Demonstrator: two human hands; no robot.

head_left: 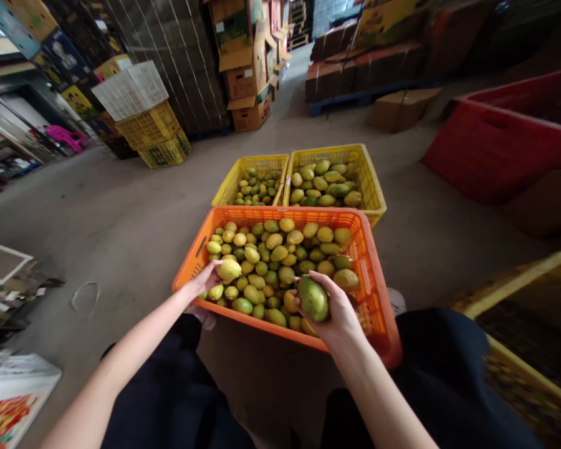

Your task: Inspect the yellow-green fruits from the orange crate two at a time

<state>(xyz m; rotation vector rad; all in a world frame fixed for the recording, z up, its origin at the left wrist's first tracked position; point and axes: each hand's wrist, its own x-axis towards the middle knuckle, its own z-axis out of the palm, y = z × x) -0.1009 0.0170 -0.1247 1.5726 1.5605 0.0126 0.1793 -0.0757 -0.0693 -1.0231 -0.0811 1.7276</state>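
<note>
A wide orange plastic crate (373, 293) full of yellow and green lemons (278, 253) stands between my knees. Over its left part, my left hand (209, 279) has its fingers closed around a yellow lemon (229, 270). My right hand (335, 307) grips a larger green lemon (313, 299) above the crate's near right part, thumb and fingers wrapped around its sides. The undersides of both held fruits are hidden.
Behind the orange crate stand a left yellow crate (227, 182) and a right yellow crate (373, 182), both with lemons inside. A red bin (489, 140) is at right, a yellow-rimmed crate (518, 358) near my right leg. Stacked crates (152, 128) and cardboard boxes (245, 84) line the back.
</note>
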